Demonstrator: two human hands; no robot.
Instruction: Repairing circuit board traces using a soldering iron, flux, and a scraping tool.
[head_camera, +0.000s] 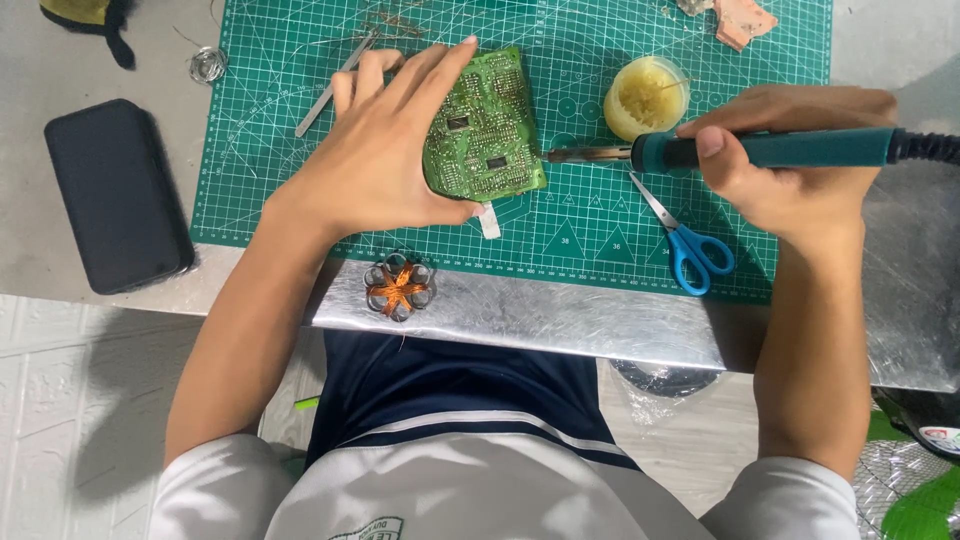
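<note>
Head view: left hand (385, 150) w/ fingers grasping green circuit board (487, 125) tilted over cutting mat (780, 30) mid-surface, right hand (790, 150) fingers clenched on teal soldering iron (760, 150), tip at board's right edge, blue scissors (690, 245) nr mat's front edge, black phone (115, 195) nr surface's left edge.

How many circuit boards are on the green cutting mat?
1. The circuit board lies mid-mat under the left hand, with the soldering iron in the right hand pointing at its edge.

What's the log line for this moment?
left hand: holds circuit board | right hand: grips soldering iron, tip beside board edge | cutting mat
</note>
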